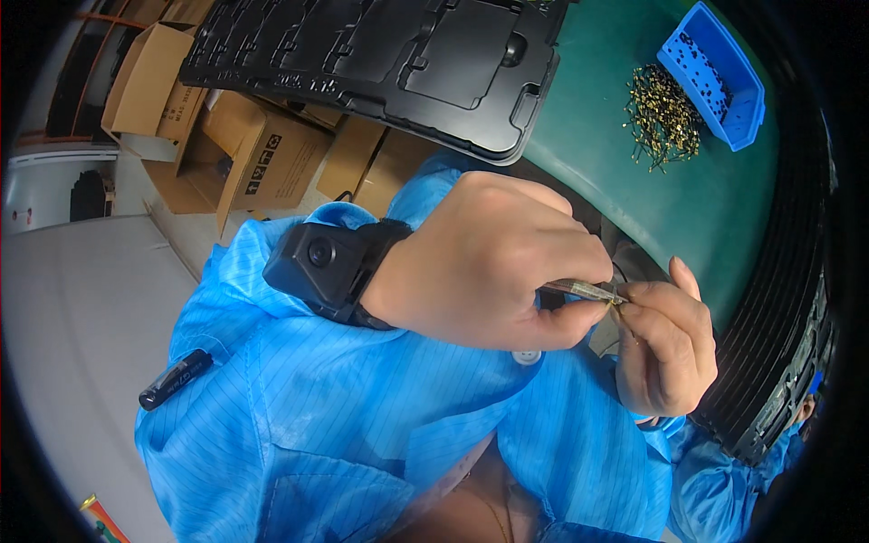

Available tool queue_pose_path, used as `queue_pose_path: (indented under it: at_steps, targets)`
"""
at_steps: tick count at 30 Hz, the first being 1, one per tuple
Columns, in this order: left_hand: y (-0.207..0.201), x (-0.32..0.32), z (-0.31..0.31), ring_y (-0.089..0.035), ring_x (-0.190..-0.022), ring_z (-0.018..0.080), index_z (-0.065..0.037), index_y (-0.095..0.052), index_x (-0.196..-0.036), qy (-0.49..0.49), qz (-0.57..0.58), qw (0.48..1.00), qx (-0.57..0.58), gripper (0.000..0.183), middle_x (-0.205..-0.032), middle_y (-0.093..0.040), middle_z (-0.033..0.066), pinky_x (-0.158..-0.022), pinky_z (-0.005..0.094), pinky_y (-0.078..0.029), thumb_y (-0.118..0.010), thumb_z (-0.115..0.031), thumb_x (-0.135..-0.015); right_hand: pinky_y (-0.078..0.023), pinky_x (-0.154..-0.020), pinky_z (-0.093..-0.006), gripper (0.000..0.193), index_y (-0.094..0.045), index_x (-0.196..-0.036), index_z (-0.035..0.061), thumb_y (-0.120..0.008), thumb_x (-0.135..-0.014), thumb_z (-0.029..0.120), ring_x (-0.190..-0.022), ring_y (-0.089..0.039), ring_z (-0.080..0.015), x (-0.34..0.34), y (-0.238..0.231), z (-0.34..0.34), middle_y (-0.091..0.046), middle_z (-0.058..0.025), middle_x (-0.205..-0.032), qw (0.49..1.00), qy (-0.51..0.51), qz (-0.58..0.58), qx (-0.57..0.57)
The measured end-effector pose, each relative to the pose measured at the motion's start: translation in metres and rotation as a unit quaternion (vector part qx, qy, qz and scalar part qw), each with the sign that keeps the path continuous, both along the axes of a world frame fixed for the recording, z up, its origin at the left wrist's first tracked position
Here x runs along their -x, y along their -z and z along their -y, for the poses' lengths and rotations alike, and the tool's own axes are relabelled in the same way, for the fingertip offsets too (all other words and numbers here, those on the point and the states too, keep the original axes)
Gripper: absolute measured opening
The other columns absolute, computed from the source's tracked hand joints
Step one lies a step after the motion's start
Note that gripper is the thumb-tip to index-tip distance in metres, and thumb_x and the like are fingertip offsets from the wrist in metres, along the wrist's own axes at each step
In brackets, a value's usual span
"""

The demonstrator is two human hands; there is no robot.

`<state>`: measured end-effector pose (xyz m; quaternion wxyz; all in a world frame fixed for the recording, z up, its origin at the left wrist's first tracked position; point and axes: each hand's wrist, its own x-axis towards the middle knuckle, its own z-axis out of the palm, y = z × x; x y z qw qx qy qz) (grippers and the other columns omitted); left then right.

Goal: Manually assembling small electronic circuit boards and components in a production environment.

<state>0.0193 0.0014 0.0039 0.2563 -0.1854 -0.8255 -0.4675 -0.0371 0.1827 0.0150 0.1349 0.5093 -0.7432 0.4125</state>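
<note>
In front of my chest my left hand (493, 258) is closed, a slim, flat, metallic strip (579, 289) pinched between thumb and forefinger. The strip points right toward my right hand (668, 339). That hand's thumb and index finger press together at the strip's tip, by a small gold-coloured bit (617, 305). Whether the right fingers hold this bit or the strip itself is too small to tell. A black camera (317, 253) is strapped round my left wrist.
On the green tabletop (588, 172) lies a pile of small brass-and-black pins (665, 113) beside a tilted blue bin (720, 81) holding dark specks. A black moulded tray (453, 63) juts over its left edge. Cartons (262, 167) stand left; stacked black trays (769, 326) stand right, near another person's blue sleeve (724, 489).
</note>
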Motion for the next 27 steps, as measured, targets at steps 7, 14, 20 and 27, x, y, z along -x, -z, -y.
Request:
queue_pose_path:
  at_steps: [7, 14, 20, 27]
  targets:
    - [0.0001, -0.0019, -0.0011, -0.048, -0.043, 0.0166, -0.007, -0.064, -0.072, -0.009, 0.014, 1.000, -0.002, 0.016, -0.053, -0.053, 0.0018, -0.038, 0.0262, -0.035, -0.071, -0.009, -0.058, -0.047, -0.085, -0.0388, 0.018, -0.063, -0.076, 0.0022, -0.070, -0.059, 0.002, -0.058, -0.061, -0.0166, 0.0014, -0.0011, -0.0006, -0.063, -0.0110, -0.074, 1.000, -0.015, 0.009, -0.001]
    - [0.0021, -0.0022, -0.0004, -0.048, -0.044, 0.0166, -0.006, -0.064, -0.072, 0.003, 0.018, 1.000, -0.009, 0.016, -0.059, -0.057, 0.0019, -0.039, 0.0264, -0.036, -0.071, -0.008, -0.058, -0.046, -0.087, -0.0395, 0.019, -0.063, -0.076, 0.0023, -0.070, -0.059, 0.001, -0.060, -0.061, -0.0169, 0.0016, -0.0017, -0.0005, -0.063, -0.0108, -0.074, 1.000, -0.016, 0.011, -0.006]
    - [0.0003, -0.0027, -0.0004, -0.049, -0.045, 0.0167, -0.005, -0.064, -0.072, 0.011, 0.023, 1.000, -0.005, 0.016, -0.061, -0.059, 0.0027, -0.040, 0.0263, -0.037, -0.071, -0.007, -0.059, -0.045, -0.087, -0.0400, 0.019, -0.063, -0.077, 0.0018, -0.069, -0.059, -0.001, -0.063, -0.062, -0.0176, 0.0008, -0.0028, -0.0007, -0.063, -0.0107, -0.074, 1.000, -0.015, 0.018, -0.019]
    - [0.0018, -0.0023, 0.0025, -0.053, -0.049, 0.0177, -0.005, -0.064, -0.073, 0.017, 0.083, 0.996, -0.029, 0.015, -0.063, -0.061, 0.0049, -0.042, 0.0268, -0.040, -0.071, -0.006, -0.060, -0.044, -0.090, -0.0414, 0.019, -0.062, -0.078, 0.0024, -0.069, -0.060, -0.002, -0.069, -0.063, -0.0200, 0.0075, 0.0015, -0.0003, -0.063, -0.0103, -0.074, 0.998, -0.034, 0.056, -0.010]
